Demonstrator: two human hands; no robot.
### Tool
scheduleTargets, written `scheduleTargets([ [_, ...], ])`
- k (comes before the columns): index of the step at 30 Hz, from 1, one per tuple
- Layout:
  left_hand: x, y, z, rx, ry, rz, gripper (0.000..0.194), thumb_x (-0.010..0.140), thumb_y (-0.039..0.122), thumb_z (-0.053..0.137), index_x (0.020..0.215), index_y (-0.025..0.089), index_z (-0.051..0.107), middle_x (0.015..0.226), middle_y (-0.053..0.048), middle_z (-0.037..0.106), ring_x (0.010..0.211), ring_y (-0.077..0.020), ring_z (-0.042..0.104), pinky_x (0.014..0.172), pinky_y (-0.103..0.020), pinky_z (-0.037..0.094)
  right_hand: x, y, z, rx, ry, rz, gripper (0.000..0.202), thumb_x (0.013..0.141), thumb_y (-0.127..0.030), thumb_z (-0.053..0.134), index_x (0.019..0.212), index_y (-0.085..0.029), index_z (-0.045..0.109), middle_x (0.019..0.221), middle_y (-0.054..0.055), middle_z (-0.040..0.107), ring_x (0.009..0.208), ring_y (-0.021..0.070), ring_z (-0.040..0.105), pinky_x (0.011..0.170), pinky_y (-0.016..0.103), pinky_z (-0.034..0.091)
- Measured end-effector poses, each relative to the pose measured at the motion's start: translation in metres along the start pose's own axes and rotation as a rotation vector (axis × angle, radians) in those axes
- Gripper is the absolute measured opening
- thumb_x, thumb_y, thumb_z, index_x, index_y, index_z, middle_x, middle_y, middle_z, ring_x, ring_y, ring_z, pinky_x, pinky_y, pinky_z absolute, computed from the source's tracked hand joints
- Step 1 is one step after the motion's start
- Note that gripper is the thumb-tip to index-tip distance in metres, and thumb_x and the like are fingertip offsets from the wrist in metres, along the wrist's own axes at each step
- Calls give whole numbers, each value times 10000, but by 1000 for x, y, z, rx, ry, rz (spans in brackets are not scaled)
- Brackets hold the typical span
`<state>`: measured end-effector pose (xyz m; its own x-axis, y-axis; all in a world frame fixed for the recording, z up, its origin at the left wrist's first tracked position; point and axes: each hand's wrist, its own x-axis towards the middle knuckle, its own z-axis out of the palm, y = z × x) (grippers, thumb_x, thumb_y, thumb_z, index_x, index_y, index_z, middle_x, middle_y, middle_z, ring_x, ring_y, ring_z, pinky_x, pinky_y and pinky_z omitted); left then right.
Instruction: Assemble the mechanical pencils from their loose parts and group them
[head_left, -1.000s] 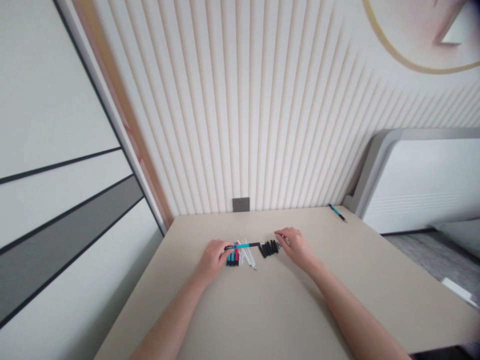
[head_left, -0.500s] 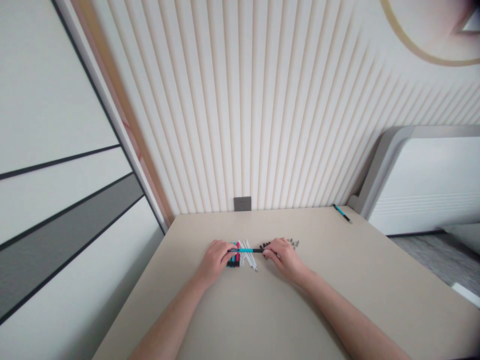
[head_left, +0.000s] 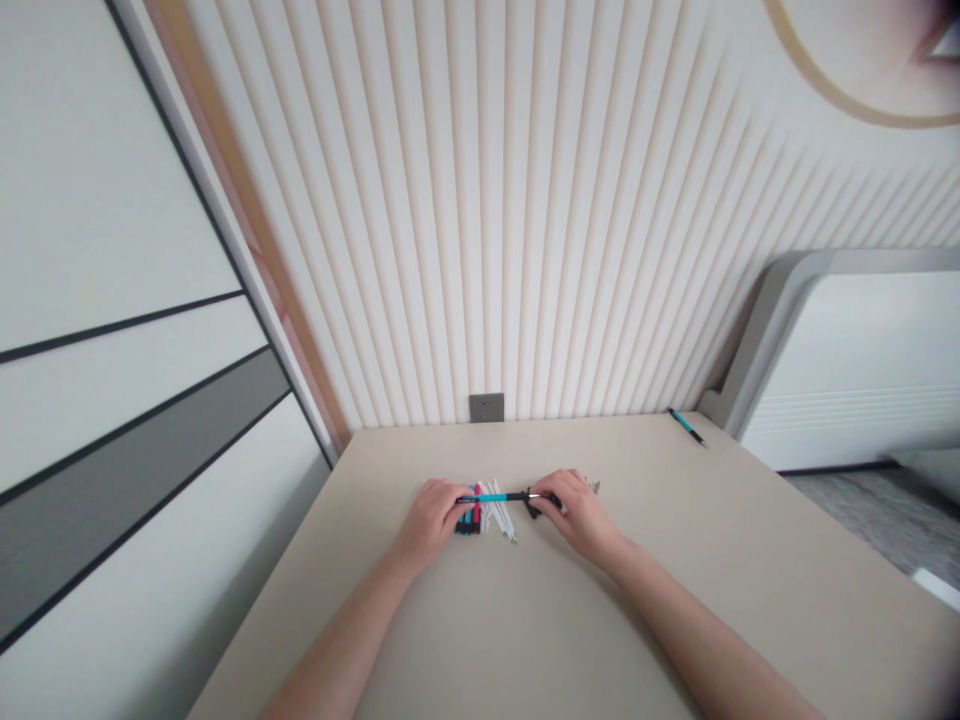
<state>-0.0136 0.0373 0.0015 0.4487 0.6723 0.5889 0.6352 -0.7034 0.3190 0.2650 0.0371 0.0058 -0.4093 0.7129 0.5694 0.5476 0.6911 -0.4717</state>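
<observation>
The left hand (head_left: 429, 517) is closed around one end of a blue and black pen (head_left: 493, 497), thumb and fingers bent together. The pen is held above the table (head_left: 450, 640), its long axis lying almost level from left to right, directly between the two hands. Its pale tip points to the right hand (head_left: 576, 507), which is the nearer one to this end: its thumb and fingers are curved, with only a small gap, just at the tip. Whether they grip the tip or a small part there, I cannot tell. White sticks (head_left: 500, 510) lie beneath the pen, crosswise to it.
</observation>
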Motion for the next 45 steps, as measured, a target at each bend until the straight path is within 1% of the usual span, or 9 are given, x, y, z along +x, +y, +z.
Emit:
scheduleTargets([
  [6, 0, 0, 0, 0, 0, 43, 127, 967, 264, 471, 974, 200, 581, 852, -30, 648, 792, -171, 570, 772, -316, 440, -2, 2, 5, -26, -91, 62, 339, 999, -299, 394, 758, -206, 614, 728, 17, 655, 741, 160, 587, 786, 330, 391],
  [9, 0, 0, 0, 9, 1, 29, 123, 964, 262, 478, 984, 201, 584, 854, -33, 652, 796, -172, 573, 774, -319, 442, -2, 1, 4, -21, -84, 70, 246, 985, -326, 437, 920, -217, 648, 821, 33, 681, 794, 172, 602, 789, 330, 399],
  [12, 0, 1, 0, 8, -1, 22, 129, 965, 268, 478, 979, 200, 587, 854, -34, 655, 798, -172, 573, 775, -322, 444, -2, 0, 3, -14, -90, 7, 215, 952, -354, 513, 1072, -228, 639, 929, 57, 694, 861, 187, 611, 818, 341, 403],
  [20, 1, 2, 0, 7, 4, 63, 143, 967, 291, 481, 981, 206, 596, 862, -29, 667, 830, -176, 581, 792, -322, 437, -3, 4, 5, -22, -93, -1, 230, 969, -324, 481, 871, -211, 655, 794, 30, 685, 769, 164, 606, 816, 338, 391],
  [26, 1, 2, 0, -6, 0, 67, 125, 963, 279, 491, 993, 211, 591, 869, -28, 671, 826, -177, 585, 787, -324, 436, -2, 2, 5, -50, -156, 15, 397, 1010, -298, 350, 716, -198, 598, 668, 9, 628, 683, 145, 568, 809, 331, 384],
  [28, 1, 2, 0, -8, 3, 59, 118, 962, 273, 493, 987, 209, 590, 864, -28, 668, 809, -172, 582, 784, -323, 439, -2, 1, 5, -46, -153, 21, 398, 1015, -296, 332, 752, -202, 617, 701, 15, 644, 710, 149, 581, 816, 335, 386],
  [33, -1, 0, 0, -9, 29, 27, 111, 956, 257, 496, 978, 207, 592, 850, -29, 659, 798, -168, 579, 775, -315, 449, 0, 0, 0, -52, -104, 4, 253, 973, -368, 465, 1112, -228, 623, 930, 65, 692, 895, 193, 609, 840, 350, 404],
  [42, 0, 0, -1, 9, 19, 54, 133, 956, 274, 498, 973, 210, 614, 848, -33, 666, 804, -173, 585, 791, -331, 454, 0, -1, -3, -64, -42, -55, 251, 985, -299, 439, 920, -215, 667, 800, 47, 684, 775, 172, 600, 812, 358, 409],
  [45, 0, 0, 0, 5, 20, 51, 130, 952, 277, 504, 957, 212, 616, 844, -33, 666, 801, -173, 586, 786, -329, 457, 1, -3, -4, -93, -59, -75, 230, 973, -338, 466, 986, -222, 664, 863, 63, 693, 824, 186, 610, 820, 363, 409],
])
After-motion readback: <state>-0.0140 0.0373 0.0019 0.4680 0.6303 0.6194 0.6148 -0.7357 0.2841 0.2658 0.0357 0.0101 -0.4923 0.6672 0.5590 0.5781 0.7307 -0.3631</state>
